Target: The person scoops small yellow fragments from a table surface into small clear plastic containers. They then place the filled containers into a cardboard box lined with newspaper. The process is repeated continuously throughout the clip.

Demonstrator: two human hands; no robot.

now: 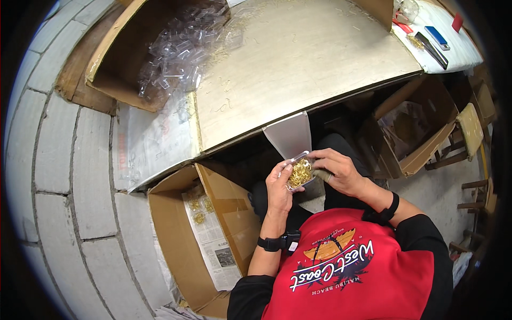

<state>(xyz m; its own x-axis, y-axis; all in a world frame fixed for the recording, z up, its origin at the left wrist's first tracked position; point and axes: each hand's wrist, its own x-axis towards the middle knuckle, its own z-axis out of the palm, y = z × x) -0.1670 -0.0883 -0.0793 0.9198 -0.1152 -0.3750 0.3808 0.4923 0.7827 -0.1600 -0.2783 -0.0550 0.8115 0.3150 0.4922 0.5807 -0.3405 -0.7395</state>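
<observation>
Over my lap, a small clear plastic box is filled with a tangle of thin gold-coloured metal pieces. They look like bent wire, but their exact kind is too small to make out. My left hand grips the box from its left side, with the thumb along the near rim. On the other side, my right hand has its fingertips curled at the box's right rim. A beige wrap covers a digit of that hand.
Loose clear plastic boxes spill from a tipped carton onto the table, among scattered wire pieces. A newspaper-lined carton stands at my left, another carton at right. A small blue-topped device lies far right, near wooden stools.
</observation>
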